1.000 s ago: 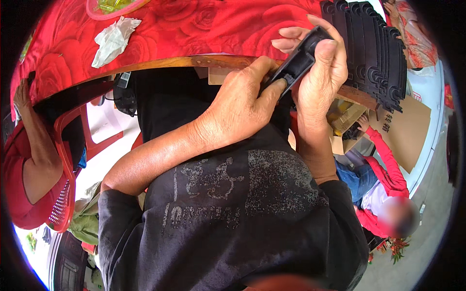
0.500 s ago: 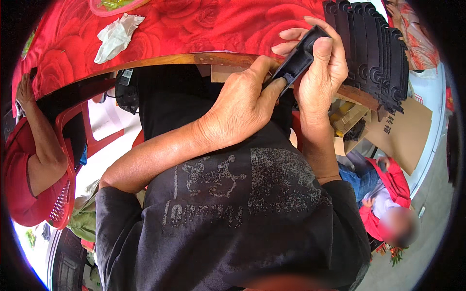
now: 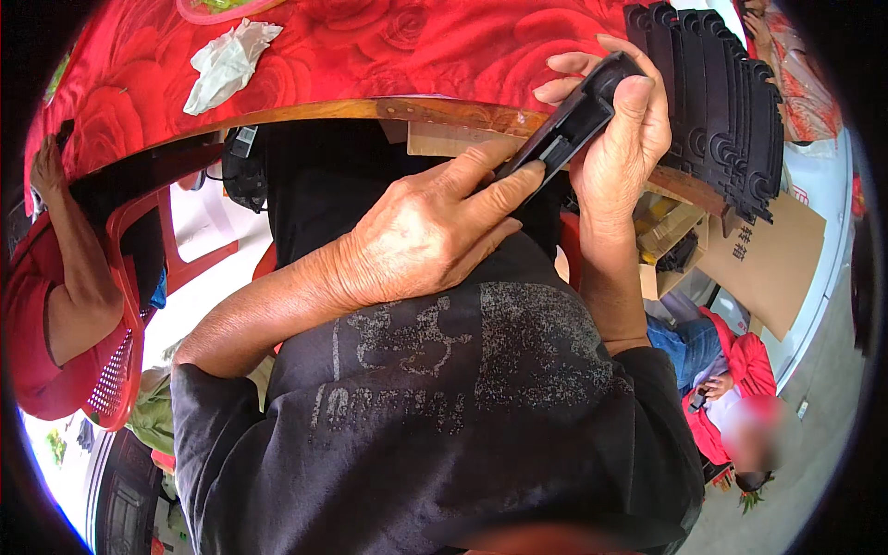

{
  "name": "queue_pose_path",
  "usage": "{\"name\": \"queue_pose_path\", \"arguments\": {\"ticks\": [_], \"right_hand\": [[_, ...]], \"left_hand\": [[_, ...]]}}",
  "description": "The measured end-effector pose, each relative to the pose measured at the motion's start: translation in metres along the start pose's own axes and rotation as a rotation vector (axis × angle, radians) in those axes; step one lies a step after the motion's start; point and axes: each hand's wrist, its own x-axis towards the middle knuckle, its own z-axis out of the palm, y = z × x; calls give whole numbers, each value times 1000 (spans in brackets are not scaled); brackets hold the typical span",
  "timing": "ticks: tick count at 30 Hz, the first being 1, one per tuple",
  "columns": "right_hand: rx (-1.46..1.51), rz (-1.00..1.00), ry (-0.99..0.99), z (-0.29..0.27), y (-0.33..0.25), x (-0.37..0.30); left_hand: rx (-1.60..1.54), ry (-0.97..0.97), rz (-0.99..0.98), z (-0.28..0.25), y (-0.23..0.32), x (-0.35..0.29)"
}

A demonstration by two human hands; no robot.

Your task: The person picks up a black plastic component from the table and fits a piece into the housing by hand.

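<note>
A long, hollow black plastic part [image 3: 585, 113] is held slantwise between my two hands, over the near edge of the table. My right hand [image 3: 622, 139] grips its upper end, with the thumb on the near side and the fingers behind. At the lower end, my left hand [image 3: 439, 217] closes on the part, thumb and forefinger along its sides. A pale grey strip shows inside the channel, close to the left fingertips; what it is I cannot make out. To the right, a row of similar black plastic pieces [image 3: 708, 116] lies stacked on the table.
The table has a red rose-patterned cloth [image 3: 407, 55] and a wooden edge. On it are a crumpled white tissue [image 3: 229, 67] and a pink-rimmed bowl [image 3: 231, 13]. Cardboard boxes [image 3: 671, 245] stand below right. Other people sit at left and right, beside a red plastic chair [image 3: 116, 370].
My left hand has slid slightly down and left, its fingers straighter along the part. The channel's inside shows more, with a pale strip visible. My right hand keeps its grip.
</note>
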Motion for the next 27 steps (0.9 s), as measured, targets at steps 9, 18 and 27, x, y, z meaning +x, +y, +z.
{"name": "queue_pose_path", "arguments": {"ticks": [9,18,27], "right_hand": [[21,59,-29,4,2,-5],[1,75,-40,7,7,-6],[-18,112,-53,9,11,-7]], "left_hand": [[60,-86,53,-4,-4,-5],[108,-188,41,-4,-6,-8],[108,-167,37,2,-8,-8]]}}
